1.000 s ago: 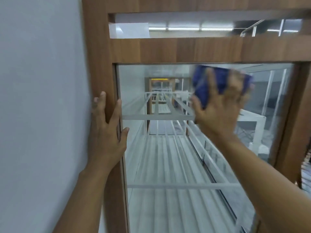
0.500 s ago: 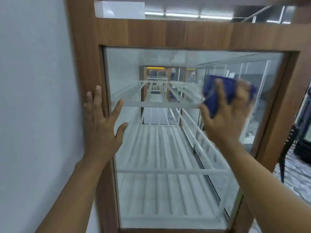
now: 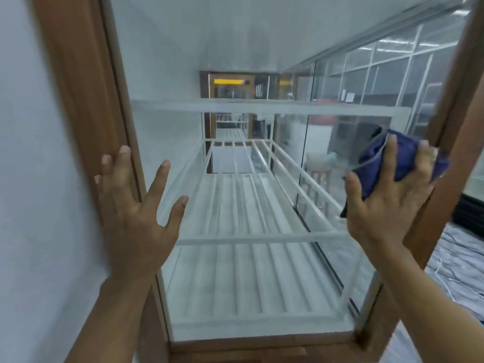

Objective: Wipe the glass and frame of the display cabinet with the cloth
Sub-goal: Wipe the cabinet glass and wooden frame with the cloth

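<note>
The display cabinet has a brown wooden frame (image 3: 78, 87) around a tall glass pane (image 3: 235, 61). My right hand (image 3: 387, 205) holds a bunched blue cloth (image 3: 377, 163) and presses it on the glass at its right edge, against the right frame post (image 3: 450, 127). My left hand (image 3: 136, 213) lies flat with its fingers spread. Its outer fingers rest on the left frame post, while the thumb and forefinger lie over the glass.
White wire shelves (image 3: 248, 205) run back inside the cabinet. A pale wall (image 3: 31, 179) meets the cabinet on the left. To the right of the frame are patterned floor (image 3: 455, 258) and a dark object (image 3: 468, 213).
My right hand has carried the cloth down and to the right, from the upper glass to its right edge. My left hand has slid lower on the left post. The view has dropped.
</note>
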A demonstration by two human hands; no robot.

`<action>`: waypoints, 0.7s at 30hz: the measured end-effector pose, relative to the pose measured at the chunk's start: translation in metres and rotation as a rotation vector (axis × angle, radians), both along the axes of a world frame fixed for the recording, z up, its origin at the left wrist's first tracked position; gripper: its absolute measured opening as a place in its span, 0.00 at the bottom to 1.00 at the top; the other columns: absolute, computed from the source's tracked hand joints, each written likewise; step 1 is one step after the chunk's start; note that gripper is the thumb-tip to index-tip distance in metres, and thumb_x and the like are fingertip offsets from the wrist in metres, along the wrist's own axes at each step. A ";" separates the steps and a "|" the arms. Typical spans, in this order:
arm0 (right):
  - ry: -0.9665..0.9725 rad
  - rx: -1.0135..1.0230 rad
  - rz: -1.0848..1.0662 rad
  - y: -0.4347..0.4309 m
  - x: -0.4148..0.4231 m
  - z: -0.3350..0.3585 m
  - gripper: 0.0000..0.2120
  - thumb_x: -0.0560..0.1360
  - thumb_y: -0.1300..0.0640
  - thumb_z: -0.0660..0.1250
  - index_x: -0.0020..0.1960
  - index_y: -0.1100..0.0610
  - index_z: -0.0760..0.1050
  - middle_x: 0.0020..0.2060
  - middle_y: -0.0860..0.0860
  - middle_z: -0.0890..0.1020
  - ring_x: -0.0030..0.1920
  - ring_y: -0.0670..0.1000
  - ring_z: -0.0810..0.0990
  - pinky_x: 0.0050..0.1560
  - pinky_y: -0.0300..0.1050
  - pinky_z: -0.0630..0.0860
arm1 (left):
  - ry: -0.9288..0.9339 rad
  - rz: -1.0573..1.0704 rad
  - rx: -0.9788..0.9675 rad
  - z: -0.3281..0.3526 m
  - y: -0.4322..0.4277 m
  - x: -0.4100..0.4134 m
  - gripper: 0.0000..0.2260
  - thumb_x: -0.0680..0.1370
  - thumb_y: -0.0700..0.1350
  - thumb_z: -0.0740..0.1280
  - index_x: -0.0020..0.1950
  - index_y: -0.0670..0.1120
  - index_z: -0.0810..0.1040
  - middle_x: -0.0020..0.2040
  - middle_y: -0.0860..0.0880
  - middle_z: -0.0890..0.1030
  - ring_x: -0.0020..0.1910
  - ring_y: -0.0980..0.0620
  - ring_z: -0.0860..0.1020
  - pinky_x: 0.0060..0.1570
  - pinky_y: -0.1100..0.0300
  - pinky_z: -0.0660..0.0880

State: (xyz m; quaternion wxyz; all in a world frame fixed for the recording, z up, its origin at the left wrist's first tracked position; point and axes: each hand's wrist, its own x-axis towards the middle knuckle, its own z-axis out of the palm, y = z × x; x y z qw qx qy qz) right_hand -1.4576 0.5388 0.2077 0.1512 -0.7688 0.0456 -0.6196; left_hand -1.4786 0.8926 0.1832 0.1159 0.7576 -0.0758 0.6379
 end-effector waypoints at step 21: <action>-0.094 -0.292 0.126 0.167 0.007 -0.266 0.36 0.78 0.32 0.55 0.81 0.46 0.55 0.80 0.63 0.52 0.80 0.63 0.48 0.78 0.67 0.46 | -0.131 -0.068 0.058 -0.257 0.028 0.012 0.20 0.82 0.45 0.61 0.75 0.47 0.70 0.80 0.41 0.57 0.81 0.42 0.54 0.80 0.47 0.51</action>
